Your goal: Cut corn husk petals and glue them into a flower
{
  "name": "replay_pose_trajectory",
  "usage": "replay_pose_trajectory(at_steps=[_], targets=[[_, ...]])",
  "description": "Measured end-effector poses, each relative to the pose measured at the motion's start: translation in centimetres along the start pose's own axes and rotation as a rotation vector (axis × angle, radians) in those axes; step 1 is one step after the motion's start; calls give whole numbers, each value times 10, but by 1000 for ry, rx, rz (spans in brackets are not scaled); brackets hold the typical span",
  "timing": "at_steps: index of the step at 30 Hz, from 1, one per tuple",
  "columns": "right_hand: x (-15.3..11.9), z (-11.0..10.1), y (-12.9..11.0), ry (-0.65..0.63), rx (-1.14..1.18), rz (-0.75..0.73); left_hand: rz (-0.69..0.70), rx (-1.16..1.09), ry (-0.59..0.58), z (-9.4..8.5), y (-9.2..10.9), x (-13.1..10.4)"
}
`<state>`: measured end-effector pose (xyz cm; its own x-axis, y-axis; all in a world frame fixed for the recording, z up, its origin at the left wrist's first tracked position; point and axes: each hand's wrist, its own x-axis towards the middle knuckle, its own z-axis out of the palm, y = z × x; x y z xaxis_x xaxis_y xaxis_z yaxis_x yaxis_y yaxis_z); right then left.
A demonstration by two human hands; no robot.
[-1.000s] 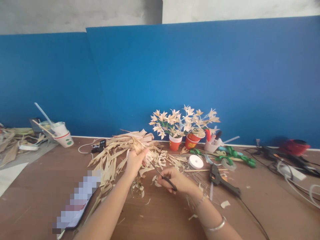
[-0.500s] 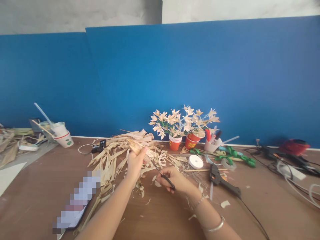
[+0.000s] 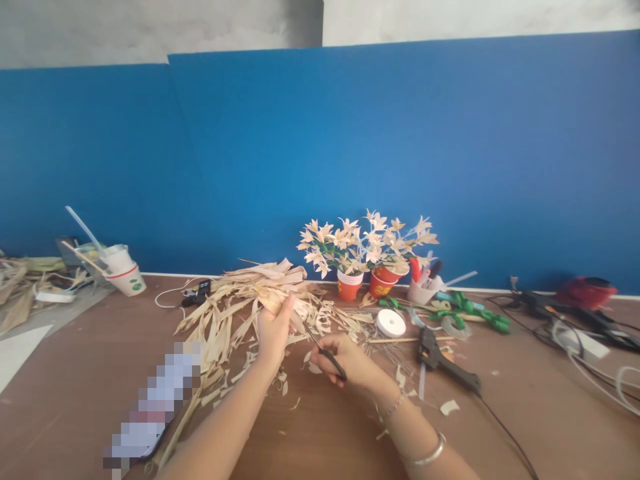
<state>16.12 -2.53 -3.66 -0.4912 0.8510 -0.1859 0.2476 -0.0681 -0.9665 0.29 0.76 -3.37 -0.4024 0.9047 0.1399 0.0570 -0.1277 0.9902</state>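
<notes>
My left hand (image 3: 274,331) is closed on a pale dried husk piece (image 3: 270,300), held over the front of a heap of dried husks (image 3: 220,320). To its right, my right hand (image 3: 343,359) grips dark-handled scissors (image 3: 331,363). Their blades point up and left toward the husk at my left fingertips; whether they touch it is too small to tell. Small husk scraps (image 3: 283,383) lie on the brown table below my hands.
Behind stand red cups (image 3: 350,287) of pale flowers (image 3: 345,237). At right lie a white roll (image 3: 391,323), a glue gun (image 3: 445,363), green tape (image 3: 465,307) and cables. A blurred-out phone (image 3: 155,407) and a white cup (image 3: 127,277) are at left.
My left hand has tilted slightly and sits a little to the right. The scissors and my right hand have shifted very slightly left.
</notes>
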Motion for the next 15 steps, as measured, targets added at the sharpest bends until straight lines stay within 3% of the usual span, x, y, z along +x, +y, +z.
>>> replay_pose_trajectory(at_steps=[15], targets=[[1, 9, -7, 36, 59, 3, -6, -13, 54, 5, 1, -8]])
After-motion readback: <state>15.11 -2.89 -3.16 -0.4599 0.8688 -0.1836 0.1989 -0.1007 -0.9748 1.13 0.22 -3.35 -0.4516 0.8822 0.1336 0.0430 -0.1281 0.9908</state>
